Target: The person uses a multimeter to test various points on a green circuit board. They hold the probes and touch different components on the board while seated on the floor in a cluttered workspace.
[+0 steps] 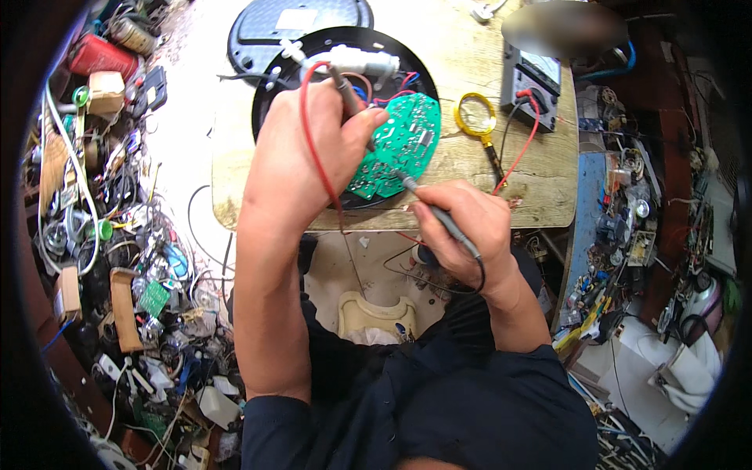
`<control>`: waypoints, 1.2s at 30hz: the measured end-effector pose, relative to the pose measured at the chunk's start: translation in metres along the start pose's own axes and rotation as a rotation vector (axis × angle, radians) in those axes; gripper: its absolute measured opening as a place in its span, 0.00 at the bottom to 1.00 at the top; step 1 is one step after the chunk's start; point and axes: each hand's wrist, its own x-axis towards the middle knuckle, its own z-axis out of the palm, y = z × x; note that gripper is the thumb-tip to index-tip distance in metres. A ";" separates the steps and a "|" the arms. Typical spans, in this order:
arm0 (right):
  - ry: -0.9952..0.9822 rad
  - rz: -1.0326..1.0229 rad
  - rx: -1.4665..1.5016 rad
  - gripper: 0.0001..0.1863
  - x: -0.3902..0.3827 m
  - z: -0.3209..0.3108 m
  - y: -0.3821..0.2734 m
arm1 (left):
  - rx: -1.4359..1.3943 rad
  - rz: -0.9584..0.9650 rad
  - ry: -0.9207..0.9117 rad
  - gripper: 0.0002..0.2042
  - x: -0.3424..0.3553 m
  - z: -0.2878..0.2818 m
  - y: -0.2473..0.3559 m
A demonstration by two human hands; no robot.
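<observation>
My left hand (305, 149) grips a grey probe (344, 89) with a red lead, over the left part of a green circuit board (411, 133); its tip is largely hidden by my fingers. My right hand (474, 231) holds another grey probe (448, 221) with a black lead, its tip on or close to the board's lower middle. The board lies in a round black housing (262, 106) with wires and a white cylindrical part (368, 60). A meter (531, 82) with red and black leads stands at right, and a yellow-rimmed magnifying glass (459, 116) lies beside the board.
A round dark cover (255, 27) lies behind the housing on the wooden tabletop (548, 188). Piles of cables, parts and boxes (125, 313) crowd the left side; more clutter (634, 219) fills the right. A cream stool or plastic piece (368, 309) is below the table edge.
</observation>
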 end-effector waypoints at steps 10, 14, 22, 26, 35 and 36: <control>0.020 0.039 0.027 0.14 -0.005 0.000 0.005 | 0.067 0.022 -0.057 0.15 -0.001 -0.002 0.000; 0.046 0.005 0.008 0.14 -0.006 0.000 0.006 | 0.087 0.060 -0.021 0.15 0.000 0.000 -0.002; 0.024 -0.067 0.032 0.13 -0.008 0.000 0.002 | 0.086 0.089 0.027 0.16 -0.001 0.002 -0.006; 0.025 -0.081 0.030 0.13 -0.007 0.002 0.001 | 0.128 0.111 0.036 0.16 -0.001 0.001 -0.004; 0.027 -0.089 0.010 0.12 -0.006 0.002 0.000 | 0.165 0.093 0.054 0.17 -0.002 0.001 -0.003; 0.026 -0.087 0.010 0.12 -0.006 0.002 0.000 | 0.179 0.091 0.059 0.17 -0.002 0.001 -0.002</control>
